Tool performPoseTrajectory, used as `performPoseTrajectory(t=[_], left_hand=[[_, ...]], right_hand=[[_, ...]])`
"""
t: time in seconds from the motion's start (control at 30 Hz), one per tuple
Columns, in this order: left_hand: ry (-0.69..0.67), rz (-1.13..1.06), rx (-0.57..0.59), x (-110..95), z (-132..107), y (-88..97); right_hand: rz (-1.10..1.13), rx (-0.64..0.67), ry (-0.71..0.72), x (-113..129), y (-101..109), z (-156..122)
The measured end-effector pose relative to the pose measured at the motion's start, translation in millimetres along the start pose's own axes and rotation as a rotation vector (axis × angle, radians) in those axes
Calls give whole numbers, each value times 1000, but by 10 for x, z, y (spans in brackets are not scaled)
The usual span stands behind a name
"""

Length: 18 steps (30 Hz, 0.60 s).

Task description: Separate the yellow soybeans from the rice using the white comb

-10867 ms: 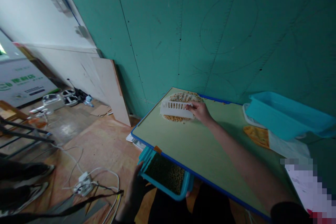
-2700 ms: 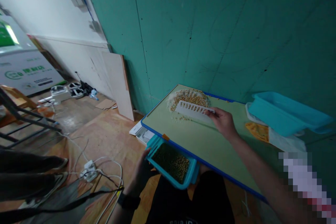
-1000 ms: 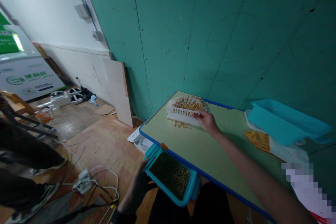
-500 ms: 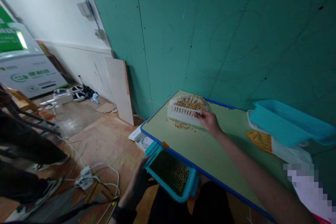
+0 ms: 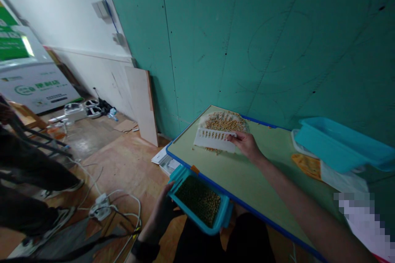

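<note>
Holding on two levels, above an edge and below it

A green wall (image 5: 200, 41) is the biggest thing in view. The pale, blue-rimmed surface (image 5: 247, 176) stands against it or nearly so, which probably lets the wall stop whatever rolls back. At its right end sits a deep blue basin (image 5: 342, 148), well apart from the loose beans (image 5: 226, 123), perhaps to keep it out of the arm's way.

A smaller blue container (image 5: 224, 209) is just below the near edge, open side up. The left hand (image 5: 166, 205) is closed around its left end, a grip that seems chosen to leave the mouth uncovered and near the edge. Whether the thighs take any weight, I cannot tell.

The right hand (image 5: 247, 146) is pinched narrow on the right end of a slotted white strip (image 5: 212, 143); held there, the slots stay clear of the fingers. The strip lies across the near side of the pile; whether it touches the surface is unclear.

Smallest are the beans: most behind the strip, a few strays in front, more inside the container, where the left part looks dark, from shadow or different contents.
</note>
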<state>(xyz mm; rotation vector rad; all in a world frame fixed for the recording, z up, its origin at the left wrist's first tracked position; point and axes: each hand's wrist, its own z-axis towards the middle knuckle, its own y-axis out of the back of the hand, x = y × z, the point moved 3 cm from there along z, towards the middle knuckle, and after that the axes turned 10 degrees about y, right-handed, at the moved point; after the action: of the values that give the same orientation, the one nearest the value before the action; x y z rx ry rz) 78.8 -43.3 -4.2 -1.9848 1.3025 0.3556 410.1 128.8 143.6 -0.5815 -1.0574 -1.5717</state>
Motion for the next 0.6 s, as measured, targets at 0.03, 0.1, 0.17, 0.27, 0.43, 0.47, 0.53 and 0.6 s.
performPoseTrajectory(t=[0.03,0.1,0.17,0.27,0.43,0.47,0.53,0.6], left_hand=[[-8,-5,-3,-6,5,9],[-13,-15,0,-24,15,31],[2,-19,-1,-49,20,61],[2,2,-13,-110,7,106],[-24,12,-36,-204,-14,181],[-6,11,-31,-205,-1,203],[13,15,-17,-197,42,256],[10,8,-9,-176,88,314]], right_hand=[[3,4,1,4,0,-7],[10,0,4,10,-7,-7],[17,-17,8,6,-28,17],[13,-48,28,-18,-90,84],[-3,-38,53,-67,-200,142],[-2,-30,55,-65,-210,138],[3,-7,61,-44,-219,125],[1,22,69,-5,-220,110]])
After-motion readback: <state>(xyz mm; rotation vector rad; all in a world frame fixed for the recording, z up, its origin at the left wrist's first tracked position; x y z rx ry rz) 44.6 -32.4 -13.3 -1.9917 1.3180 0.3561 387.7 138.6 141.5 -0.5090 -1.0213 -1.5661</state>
